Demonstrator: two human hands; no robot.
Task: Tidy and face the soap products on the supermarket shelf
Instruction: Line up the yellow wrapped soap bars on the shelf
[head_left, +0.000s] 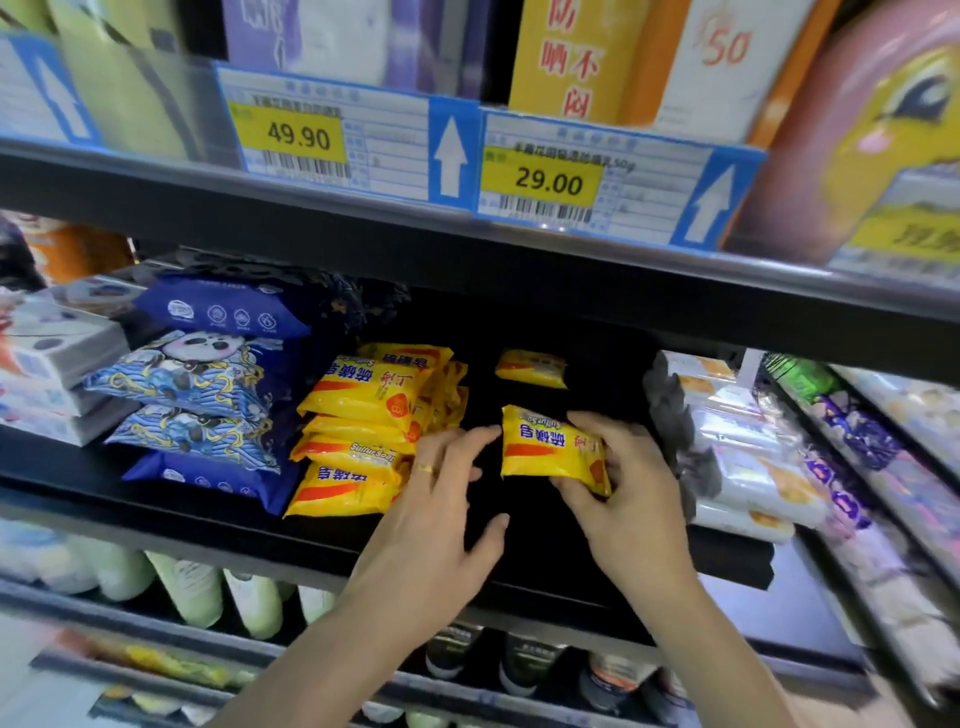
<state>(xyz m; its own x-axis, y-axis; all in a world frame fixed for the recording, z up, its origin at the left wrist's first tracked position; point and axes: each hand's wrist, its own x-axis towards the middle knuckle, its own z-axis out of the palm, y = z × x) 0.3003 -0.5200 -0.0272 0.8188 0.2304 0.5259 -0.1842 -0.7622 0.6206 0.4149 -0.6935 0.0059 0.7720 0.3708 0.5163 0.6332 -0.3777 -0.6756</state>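
Note:
My right hand (626, 493) grips a yellow sulfur soap pack (550, 449) above the black shelf (545, 566), its label upside down. My left hand (441, 499) hovers just left of that pack with fingers spread and relaxed, a ring on one finger, holding nothing. A stack of several yellow soap packs (363, 431) stands to the left on the shelf. One more yellow pack (531, 368) lies alone farther back.
Blue panda-print packs (197, 405) are stacked left of the soaps. White wrapped soap packs (748, 457) fill the right side. Price tags 49.90 (298, 136) and 29.00 (548, 183) hang on the shelf edge above. Bottles (197, 592) stand on the shelf below.

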